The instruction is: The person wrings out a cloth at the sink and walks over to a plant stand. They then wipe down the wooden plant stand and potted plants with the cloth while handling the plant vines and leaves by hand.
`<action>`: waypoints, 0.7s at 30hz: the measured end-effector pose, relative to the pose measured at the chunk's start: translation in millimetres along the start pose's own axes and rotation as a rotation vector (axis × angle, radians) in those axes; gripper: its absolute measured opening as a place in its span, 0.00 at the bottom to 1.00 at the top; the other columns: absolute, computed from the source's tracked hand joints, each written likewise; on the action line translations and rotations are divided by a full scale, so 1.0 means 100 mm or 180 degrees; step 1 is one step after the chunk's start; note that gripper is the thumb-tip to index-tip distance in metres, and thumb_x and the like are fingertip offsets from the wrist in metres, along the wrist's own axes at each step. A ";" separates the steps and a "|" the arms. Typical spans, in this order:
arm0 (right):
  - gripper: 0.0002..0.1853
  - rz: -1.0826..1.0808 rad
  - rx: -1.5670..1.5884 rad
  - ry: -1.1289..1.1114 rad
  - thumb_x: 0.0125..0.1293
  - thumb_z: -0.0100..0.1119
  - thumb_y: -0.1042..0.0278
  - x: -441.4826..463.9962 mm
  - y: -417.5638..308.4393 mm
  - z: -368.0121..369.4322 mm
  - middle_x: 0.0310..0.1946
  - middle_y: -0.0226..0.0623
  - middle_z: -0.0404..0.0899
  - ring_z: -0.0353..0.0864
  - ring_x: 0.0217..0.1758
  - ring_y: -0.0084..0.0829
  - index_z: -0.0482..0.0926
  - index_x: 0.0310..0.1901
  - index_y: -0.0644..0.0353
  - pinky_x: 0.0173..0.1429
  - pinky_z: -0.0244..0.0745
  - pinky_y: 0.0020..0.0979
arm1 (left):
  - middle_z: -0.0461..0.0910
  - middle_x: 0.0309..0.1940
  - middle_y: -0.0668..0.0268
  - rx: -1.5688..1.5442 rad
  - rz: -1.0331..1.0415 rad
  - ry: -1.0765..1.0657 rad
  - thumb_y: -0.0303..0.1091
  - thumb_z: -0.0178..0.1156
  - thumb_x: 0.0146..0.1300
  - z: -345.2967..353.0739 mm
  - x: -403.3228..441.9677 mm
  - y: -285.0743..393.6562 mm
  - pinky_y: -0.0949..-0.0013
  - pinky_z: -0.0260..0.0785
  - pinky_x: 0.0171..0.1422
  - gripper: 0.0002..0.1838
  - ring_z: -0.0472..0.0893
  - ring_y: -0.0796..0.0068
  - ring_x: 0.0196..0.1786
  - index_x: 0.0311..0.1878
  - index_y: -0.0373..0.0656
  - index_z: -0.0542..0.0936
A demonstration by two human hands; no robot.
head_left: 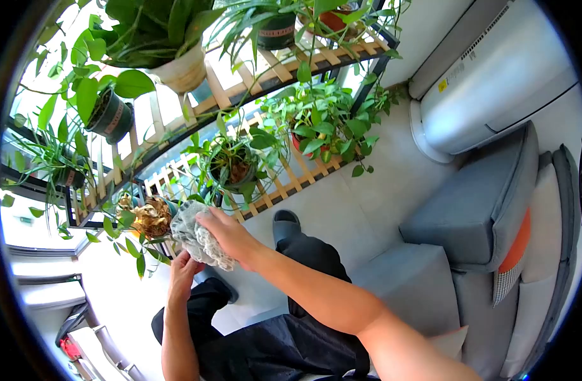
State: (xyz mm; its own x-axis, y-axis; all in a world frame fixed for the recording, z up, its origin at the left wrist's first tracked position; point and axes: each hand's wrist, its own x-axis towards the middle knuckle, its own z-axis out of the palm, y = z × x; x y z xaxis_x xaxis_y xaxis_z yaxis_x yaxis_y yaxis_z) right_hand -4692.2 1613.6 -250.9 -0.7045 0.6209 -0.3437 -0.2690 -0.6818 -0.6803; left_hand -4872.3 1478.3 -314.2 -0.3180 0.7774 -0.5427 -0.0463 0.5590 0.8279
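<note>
Both hands were at the grey cloth; the right hand (222, 235) was closed over its upper side, fingers curled into the folds, while the left hand (185, 268) was at its lower edge with thumb and fingers drawn together, though I could not tell whether they pinched the fabric. Largest was the grey sofa (459, 190), at the right of the view; the slatted plant stand (218, 86) spanned the top and left, its two levels crowded with leafy plants; a rounded white appliance (500, 79) stood on the floor (380, 171) beyond the sofa. Smaller was the pale pot (183, 73) on the upper slats; a dark green pot (114, 120) leaned near it; the crumpled grey cloth (199, 235) lay bunched between the hands, just beside a brown, dried, papery clump (154, 218); smallest was a yellow label (443, 85) on the appliance.
</note>
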 end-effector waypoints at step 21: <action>0.16 0.0360 0.0762 -0.0137 0.68 0.48 0.57 0.13 0.06 -0.26 0.38 0.33 0.81 0.82 0.38 0.25 0.78 0.45 0.59 0.44 0.80 0.30 | 0.84 0.37 0.56 0.2110 0.1152 0.1084 0.26 0.54 0.67 -0.80 -0.66 0.44 0.67 0.74 0.48 0.11 0.83 0.69 0.41 0.48 0.34 0.80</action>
State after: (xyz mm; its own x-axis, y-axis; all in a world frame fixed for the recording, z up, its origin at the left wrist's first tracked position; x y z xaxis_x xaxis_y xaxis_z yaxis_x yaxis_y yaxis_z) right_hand -4686.3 1627.6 -276.5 -0.7648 0.5222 -0.3774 -0.3311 -0.8210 -0.4651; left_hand -4928.6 1428.3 -230.3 -0.4805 0.8715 -0.0979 0.6481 0.4280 0.6299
